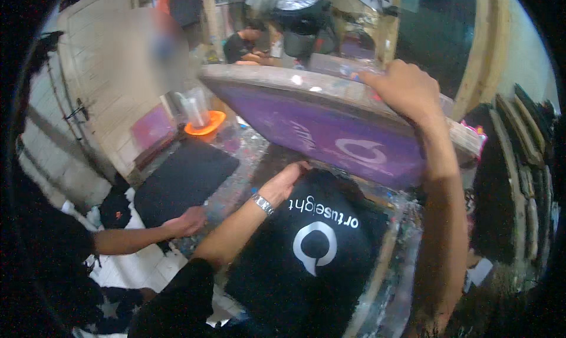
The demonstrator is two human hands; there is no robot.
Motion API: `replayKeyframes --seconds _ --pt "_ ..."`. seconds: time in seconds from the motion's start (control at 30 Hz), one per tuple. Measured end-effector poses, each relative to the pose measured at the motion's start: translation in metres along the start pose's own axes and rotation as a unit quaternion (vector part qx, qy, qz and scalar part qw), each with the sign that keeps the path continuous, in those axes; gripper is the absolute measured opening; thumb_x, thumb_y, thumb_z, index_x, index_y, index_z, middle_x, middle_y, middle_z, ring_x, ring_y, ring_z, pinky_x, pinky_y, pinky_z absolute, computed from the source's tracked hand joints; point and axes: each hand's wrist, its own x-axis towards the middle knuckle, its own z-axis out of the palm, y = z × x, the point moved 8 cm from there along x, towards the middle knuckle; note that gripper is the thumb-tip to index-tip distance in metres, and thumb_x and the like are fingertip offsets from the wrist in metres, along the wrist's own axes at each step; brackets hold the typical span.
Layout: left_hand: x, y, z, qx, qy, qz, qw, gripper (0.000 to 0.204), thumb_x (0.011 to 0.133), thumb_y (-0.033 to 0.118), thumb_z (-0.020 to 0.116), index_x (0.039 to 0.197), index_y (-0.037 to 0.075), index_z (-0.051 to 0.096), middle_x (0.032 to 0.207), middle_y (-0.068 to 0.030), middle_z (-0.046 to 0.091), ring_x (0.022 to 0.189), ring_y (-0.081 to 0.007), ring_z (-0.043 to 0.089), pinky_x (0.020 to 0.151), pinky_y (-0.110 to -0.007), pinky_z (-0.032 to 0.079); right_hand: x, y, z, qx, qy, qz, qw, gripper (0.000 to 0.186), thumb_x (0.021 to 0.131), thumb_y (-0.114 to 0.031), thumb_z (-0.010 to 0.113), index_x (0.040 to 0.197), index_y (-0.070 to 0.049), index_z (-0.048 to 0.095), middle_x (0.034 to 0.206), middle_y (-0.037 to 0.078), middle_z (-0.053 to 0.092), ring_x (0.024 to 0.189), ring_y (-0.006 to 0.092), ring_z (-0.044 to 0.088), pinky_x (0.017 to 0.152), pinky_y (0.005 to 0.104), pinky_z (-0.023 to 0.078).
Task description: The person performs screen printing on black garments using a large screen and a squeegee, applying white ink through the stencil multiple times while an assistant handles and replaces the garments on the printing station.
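Observation:
A black T-shirt (pixel 348 261) lies spread on a board in front of me, with white lettering and a round white emblem printed on it. My left hand (pixel 286 183) is at the shirt's far left edge, its fingers closed on the fabric and partly hidden. Above the shirt's far end, a screen-printing frame (pixel 330 132) with purple mesh is tilted up. The mesh carries a pale emblem like the one on the shirt. My right hand (pixel 410 93) grips the frame's top edge, thumb and fingers wrapped over it.
To my left, a co-worker's hand (pixel 187 221) is beside another board with black cloth (pixel 186 179). An orange container (pixel 205 126) stands beyond it. Another person (pixel 244 46) sits farther back. Several flat frames (pixel 522 137) lean at the right.

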Motion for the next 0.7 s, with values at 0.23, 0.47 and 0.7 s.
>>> replayKeyframes --seconds 0.23,0.47,0.7 --pt "-0.214 0.175 -0.121 0.113 0.256 0.38 0.882 0.026 0.091 0.006 0.049 0.116 0.002 0.056 0.109 -0.0137 0.063 0.101 -0.0256 0.061 0.091 -0.034 0.049 0.024 0.01 0.003 -0.004 0.046 -0.006 0.999 0.075 0.075 -0.07 0.055 0.09 0.003 0.067 0.094 0.027 0.066 0.096 0.0399 0.064 0.083 0.0465 0.048" --pt "-0.388 0.193 -0.086 0.658 0.677 0.309 0.118 0.036 0.091 0.015 0.052 0.121 -0.006 0.049 0.124 -0.023 0.051 0.111 -0.0348 0.053 0.097 -0.043 0.042 0.044 0.007 0.01 0.007 0.031 -0.07 0.997 0.07 0.079 -0.064 0.053 0.098 0.002 0.067 0.099 0.029 0.065 0.097 0.0419 0.062 0.085 0.047 0.047" --pt "-0.129 -0.092 0.028 0.815 0.001 0.32 0.483 0.063 0.088 0.04 0.062 0.14 0.011 0.042 0.152 -0.0151 0.028 0.138 -0.0393 0.027 0.109 -0.056 0.023 0.052 0.02 0.012 0.005 -0.037 0.008 0.999 0.075 0.08 -0.063 0.053 0.112 0.004 0.063 0.119 0.028 0.059 0.112 0.0421 0.057 0.095 0.0421 0.045"
